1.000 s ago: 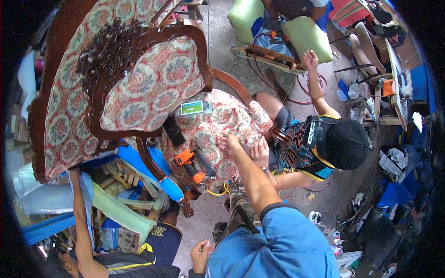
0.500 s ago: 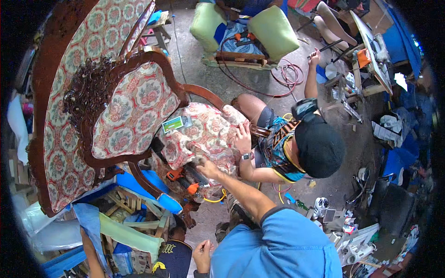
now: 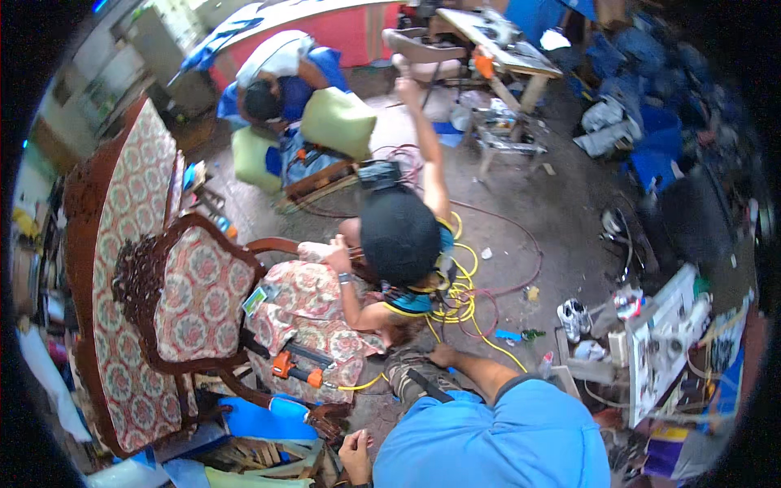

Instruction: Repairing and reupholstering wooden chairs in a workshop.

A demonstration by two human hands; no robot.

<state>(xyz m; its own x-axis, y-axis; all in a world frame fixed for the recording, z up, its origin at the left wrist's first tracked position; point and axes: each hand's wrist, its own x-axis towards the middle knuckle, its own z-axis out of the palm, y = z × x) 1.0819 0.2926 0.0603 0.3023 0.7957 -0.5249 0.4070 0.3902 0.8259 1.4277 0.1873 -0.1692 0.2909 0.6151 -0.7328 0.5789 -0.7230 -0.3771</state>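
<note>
My left hand (image 3: 355, 455) hangs low beside my blue shirt, fingers curled on something I cannot make out. My right hand (image 3: 442, 355) is beside my camouflage trouser leg, its fingers unclear. Ahead stands a carved armchair (image 3: 203, 301) in floral fabric; loose matching fabric (image 3: 293, 285) on its seat carries a phone (image 3: 255, 301). An orange-and-black pneumatic gun (image 3: 293, 370) with a yellow hose lies nearer. A person in a black cap (image 3: 399, 236) has one hand (image 3: 333, 252) on the chair arm, the other arm raised.
Another person (image 3: 277, 89) bends over green cushions (image 3: 338, 122) at the back. Yellow hoses (image 3: 460, 301) coil on the floor (image 3: 521, 244). A worktable (image 3: 496, 41) stands back right, with blue material and clutter along the right. A tall floral-upholstered piece (image 3: 130, 268) stands left.
My view has swung, showing more of the room. My right hand has withdrawn from the fabric and gun to beside my leg. The capped person's raised arm remains up.
</note>
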